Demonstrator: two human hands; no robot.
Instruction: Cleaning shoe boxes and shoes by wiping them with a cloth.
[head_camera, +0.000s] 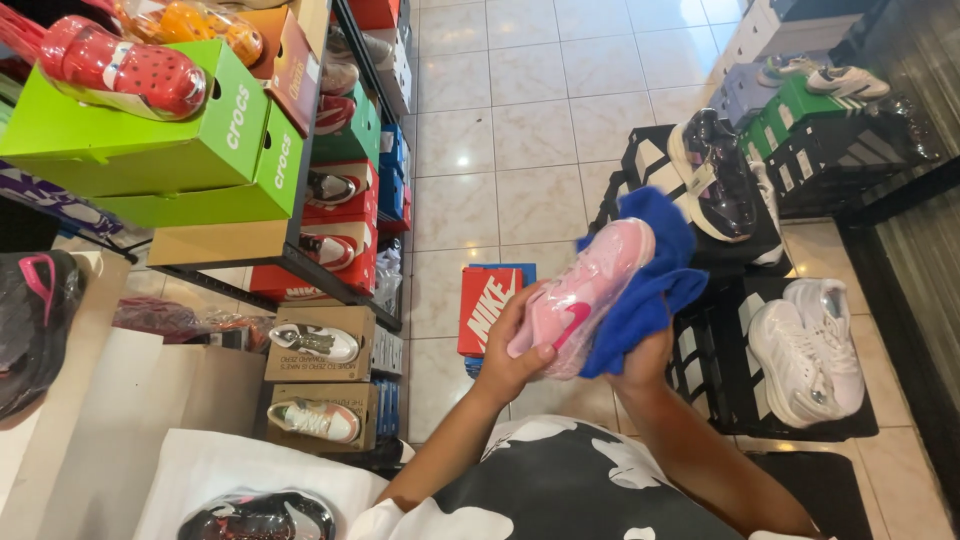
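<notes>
At the centre of the frame, the left hand (515, 355) clasps the heel of a pink sneaker wrapped in clear plastic film (585, 292). The right hand (645, 355) closes on a soft blue cloth (648, 270) against it. The shoe looks light, the film slippery; the firm sole likely gives the best hold.

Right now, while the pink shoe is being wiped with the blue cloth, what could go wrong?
The pink shoe is wrapped in shiny clear plastic, so it might slip out of the left hand onto the hard tiled floor. The blue cloth in the right hand could snag and tear that wrap. The black crates with white shoes stand close by, so a dropped shoe might knock them.
</notes>
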